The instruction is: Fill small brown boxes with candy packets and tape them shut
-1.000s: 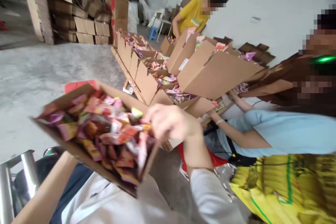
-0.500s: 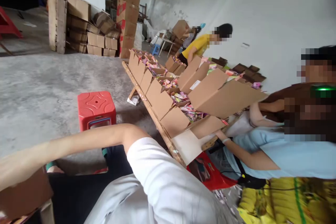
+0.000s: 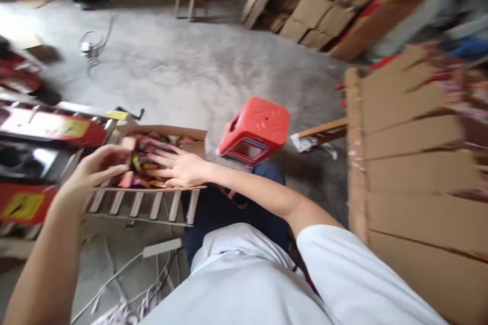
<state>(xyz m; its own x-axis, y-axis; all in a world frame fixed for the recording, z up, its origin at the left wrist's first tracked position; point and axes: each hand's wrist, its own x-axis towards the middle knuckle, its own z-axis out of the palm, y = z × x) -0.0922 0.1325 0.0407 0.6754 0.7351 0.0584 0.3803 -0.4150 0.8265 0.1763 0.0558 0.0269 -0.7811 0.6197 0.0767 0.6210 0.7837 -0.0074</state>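
Observation:
A cardboard box (image 3: 168, 129) filled with small colorful packets (image 3: 143, 160) sits on a roller conveyor (image 3: 155, 205) at left. My right hand (image 3: 185, 167) reaches into it, fingers spread flat on the packets. At the box's left end is my left hand (image 3: 104, 162), its fingers curved, with a gap between the thumb and the others. The left fingertips come up against the box's end or the packets there; blur hides the exact contact. Left of my hands stands a red and black machine (image 3: 30, 162) with yellow labels, in line with the rollers.
A red plastic stool (image 3: 263, 122) stands on the concrete floor ahead. To the right is a wooden-edged table (image 3: 356, 162) bearing several open cardboard boxes (image 3: 415, 175). A white power strip (image 3: 162, 248) and cables lie low at left. Stacked cartons (image 3: 308, 12) stand at the back.
My view has swung left and down, from the table and co-workers to the conveyor. Both hands now show at the packet-filled box; before, only a blurred arm reached left.

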